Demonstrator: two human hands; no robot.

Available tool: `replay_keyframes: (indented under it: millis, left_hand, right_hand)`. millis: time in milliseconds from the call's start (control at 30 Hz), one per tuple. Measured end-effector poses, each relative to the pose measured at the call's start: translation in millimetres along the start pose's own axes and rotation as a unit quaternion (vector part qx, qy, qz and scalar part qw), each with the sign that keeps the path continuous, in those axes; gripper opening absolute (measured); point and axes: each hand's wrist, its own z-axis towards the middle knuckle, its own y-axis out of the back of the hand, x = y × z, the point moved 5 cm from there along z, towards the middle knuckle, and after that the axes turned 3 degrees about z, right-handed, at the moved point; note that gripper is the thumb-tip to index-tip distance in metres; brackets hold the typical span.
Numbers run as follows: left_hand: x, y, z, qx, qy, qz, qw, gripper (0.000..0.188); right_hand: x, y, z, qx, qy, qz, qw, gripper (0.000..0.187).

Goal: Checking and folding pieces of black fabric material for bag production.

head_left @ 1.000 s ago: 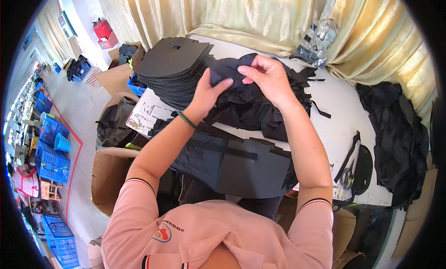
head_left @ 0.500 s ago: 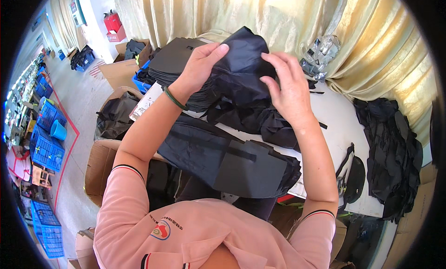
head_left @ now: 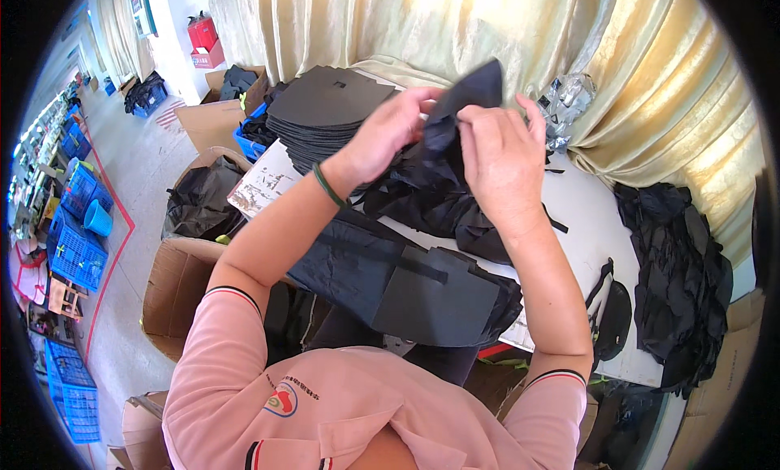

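Observation:
A thin, shiny black fabric piece (head_left: 474,90) is held up above the table between my two hands, bunched or folded so that it looks narrow and pointed at the top. My left hand (head_left: 392,133) grips its left side, and some of those fingertips are hidden behind the cloth. On the other side my right hand (head_left: 505,149) pinches it, with one finger raised. Beneath my hands lies a heap of crumpled black fabric (head_left: 439,200). Closer to me, long black fabric pieces (head_left: 341,246) carry a stiff dark grey panel (head_left: 435,302) at their right end.
A tall stack of dark grey panels (head_left: 325,96) stands on the white table (head_left: 581,206) at the back left. A black pouch (head_left: 613,320) and a pile of black fabric (head_left: 678,275) are at the right. Cardboard boxes (head_left: 175,295) flank me; a curtain (head_left: 487,31) hangs behind.
My hands have come closer together, the left moving right and lower. The fabric piece, spread wide before, is now turned and gathered into a narrower shape further right.

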Motion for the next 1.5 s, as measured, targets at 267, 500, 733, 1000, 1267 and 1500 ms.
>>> replay_keyframes:
  millis: [267, 500, 733, 1000, 1267, 1500]
  left_hand:
    - [26, -18, -37, -0.175, -0.095, 0.417, 0.887, 0.077]
    - [24, 78, -90, -0.157, -0.080, 0.559, 0.810, 0.043]
    - [-31, 142, -201, -0.104, 0.064, 0.636, 0.762, 0.040]
    - [-62, 166, -235, 0.084, 0.413, 0.543, 0.726, 0.013]
    - [53, 207, -198, 0.179, 0.427, 0.581, 0.670, 0.039]
    - [83, 208, -188, 0.195, 0.458, 0.599, 0.628, 0.042]
  right_hand:
    - [18, 20, 0, 0.137, -0.024, -0.027, 0.990, 0.017]
    - [29, 61, -76, 0.376, -0.210, 0.247, 0.868, 0.019]
    - [66, 97, -141, 0.514, -0.257, 0.593, 0.564, 0.020]
    - [27, 74, -208, 0.475, -0.418, 0.463, 0.620, 0.019]
    - [-14, 4, -265, 0.449, -0.321, 0.083, 0.830, 0.026]
    - [64, -10, -251, 0.429, -0.127, 0.209, 0.870, 0.078]
